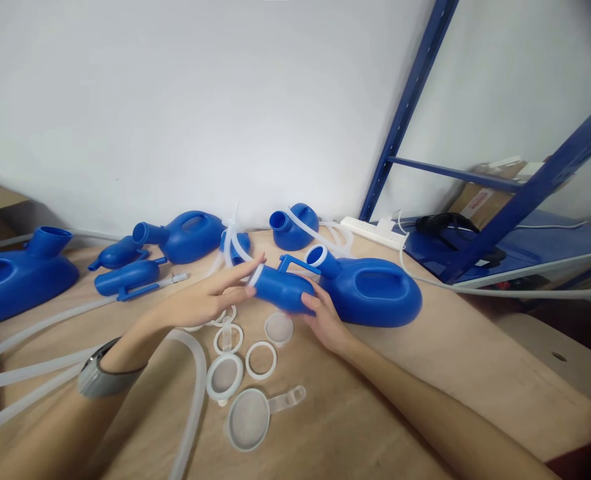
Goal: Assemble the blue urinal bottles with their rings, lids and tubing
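My right hand is wrapped round a small blue urinal funnel with a side handle, held tilted above the table. A white ring sits on its mouth, at the left end. Against that ring rests my left hand, its fingers stretched out and pointing right. Just behind my right hand, a large blue urinal bottle lies with a white ring in its neck. Below the hands are a loose white ring, a round clear cap and a strapped lid, among several similar pieces.
Other blue bottles and blue funnels line the back and left of the table. Clear tubing curves across the left side. A white power strip lies by the blue rack at right.
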The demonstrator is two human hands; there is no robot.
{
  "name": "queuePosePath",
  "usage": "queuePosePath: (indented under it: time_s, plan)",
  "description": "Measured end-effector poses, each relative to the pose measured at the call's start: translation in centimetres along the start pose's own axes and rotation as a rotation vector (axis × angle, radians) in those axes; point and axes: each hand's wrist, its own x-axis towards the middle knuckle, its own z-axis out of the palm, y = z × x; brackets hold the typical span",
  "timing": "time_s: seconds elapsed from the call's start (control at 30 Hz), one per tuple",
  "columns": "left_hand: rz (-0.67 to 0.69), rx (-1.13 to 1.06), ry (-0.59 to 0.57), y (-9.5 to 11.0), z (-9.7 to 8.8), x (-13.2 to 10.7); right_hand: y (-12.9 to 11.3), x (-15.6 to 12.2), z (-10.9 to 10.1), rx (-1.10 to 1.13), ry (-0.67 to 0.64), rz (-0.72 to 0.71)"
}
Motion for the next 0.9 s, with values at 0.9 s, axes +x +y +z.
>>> queuePosePath:
  time_s: [0.9]
  plan:
    - [0.217,0.256,0.038,0.4,-0.1,-0.2,-0.5,-0.6,-0.9,-0.354,-0.069,-0.164]
